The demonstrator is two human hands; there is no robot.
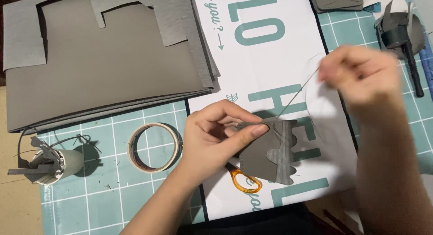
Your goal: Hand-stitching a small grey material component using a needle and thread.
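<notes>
Near the bench's front edge, the left hand [216,133] is pinching a grey felt piece [270,151], soft, light and floppy, by its top edge; the right hand [361,73], blurred, is pinching taut thread [297,93].

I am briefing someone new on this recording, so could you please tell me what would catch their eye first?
At the centre, the left hand pinches a grey piece with a scalloped strip, while the blurred right hand pulls a thin thread up and away from it. A large stack of grey sheets fills the upper left, and a roll of tape lies on the teal cutting mat below it.
</notes>
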